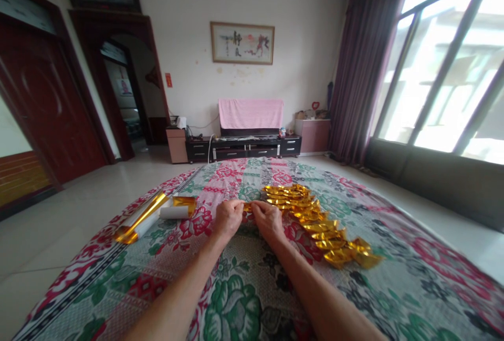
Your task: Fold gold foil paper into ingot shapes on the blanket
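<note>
Over the middle of the table, my left hand [229, 219] and my right hand [268, 218] are closed on a small piece of gold foil paper [247, 207], one at each end. Most of that piece is hidden by my fingers. Just right of my right hand, several folded gold paper ingots [315, 215] lie in rows that run toward the near right. To the left of my left hand are curled sheets of gold foil paper [147, 215] with white backs, apart from my hand.
A flowered cloth [232, 309] covers the round table. Beyond it stand a black TV cabinet [232, 149] and a pink cloth [251, 114] draped over a screen-shaped object. A purple curtain [358, 68] hangs beside the windows at right; a red door [47, 89] is at left.
</note>
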Demonstrator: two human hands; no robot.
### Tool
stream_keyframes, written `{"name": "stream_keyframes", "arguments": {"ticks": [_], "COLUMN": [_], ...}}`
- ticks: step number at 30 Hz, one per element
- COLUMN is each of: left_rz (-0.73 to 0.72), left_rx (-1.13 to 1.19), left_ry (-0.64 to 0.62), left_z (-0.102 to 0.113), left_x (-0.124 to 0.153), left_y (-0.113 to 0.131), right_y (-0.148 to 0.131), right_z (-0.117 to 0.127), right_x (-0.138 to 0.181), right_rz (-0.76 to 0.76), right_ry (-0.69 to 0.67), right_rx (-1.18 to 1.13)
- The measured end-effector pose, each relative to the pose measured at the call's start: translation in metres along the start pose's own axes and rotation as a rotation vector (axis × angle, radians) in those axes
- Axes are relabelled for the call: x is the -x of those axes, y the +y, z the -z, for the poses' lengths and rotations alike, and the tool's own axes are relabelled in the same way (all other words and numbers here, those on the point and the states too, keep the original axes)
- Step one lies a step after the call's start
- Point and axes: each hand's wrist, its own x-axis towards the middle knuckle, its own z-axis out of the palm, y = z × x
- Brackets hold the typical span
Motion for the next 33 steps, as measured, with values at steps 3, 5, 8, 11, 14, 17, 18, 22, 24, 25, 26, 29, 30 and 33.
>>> {"name": "stream_keyframes", "arguments": {"ticks": [3, 5, 8, 11, 14, 17, 18, 22, 24, 25, 26, 29, 30, 33], "left_rz": [-0.016, -0.026, -0.019, -0.017, -0.010, 0.039, 0.051, 0.078, 0.097, 0.099, 0.094, 0.065, 0.061, 0.060], "left_rx": [-0.053, -0.076, -0.096, -0.114, -0.113, -0.067, -0.038, 0.105, 0.137, 0.129, 0.108, 0.024, 0.006, -0.019], "left_ry": [0.038, 0.056, 0.084, 0.112, 0.108, 0.106, 0.104, 0.041, 0.012, 0.015, 0.028, 0.075, 0.080, 0.080], "left_z": [-0.004, -0.005, -0.005, -0.005, -0.007, -0.010, -0.010, -0.013, -0.013, -0.013, -0.013, -0.011, -0.010, -0.008], "left_x": [0.001, 0.001, 0.002, 0.002, 0.002, 0.000, 0.000, -0.003, -0.003, -0.002, -0.002, 0.000, 0.000, 0.001], "left_y": [0.002, 0.002, 0.003, 0.003, 0.002, -0.001, -0.003, -0.008, -0.008, -0.007, -0.006, -0.001, 0.000, 0.001], "right_y": [0.003, 0.004, 0.004, 0.004, 0.004, 0.004, 0.004, 0.005, 0.007, 0.008, 0.009, 0.010, 0.009, 0.008], "right_z": [0.000, 0.000, 0.000, -0.001, -0.002, -0.002, -0.001, -0.001, -0.001, -0.001, -0.002, -0.002, -0.002, -0.002], "right_x": [0.000, 0.000, 0.000, 0.000, 0.000, 0.000, 0.000, 0.000, -0.001, -0.002, -0.002, -0.003, -0.003, -0.002], "right_rz": [0.016, 0.031, 0.066, 0.077, 0.073, 0.078, 0.076, 0.059, 0.056, 0.053, 0.050, 0.056, 0.061, 0.071], "right_ry": [0.036, 0.053, 0.056, 0.055, 0.055, 0.031, 0.023, 0.012, 0.012, 0.015, 0.021, 0.037, 0.039, 0.029], "right_rx": [0.055, 0.089, 0.123, 0.126, 0.102, 0.096, 0.093, 0.070, 0.064, 0.062, 0.059, 0.051, 0.052, 0.068]}}
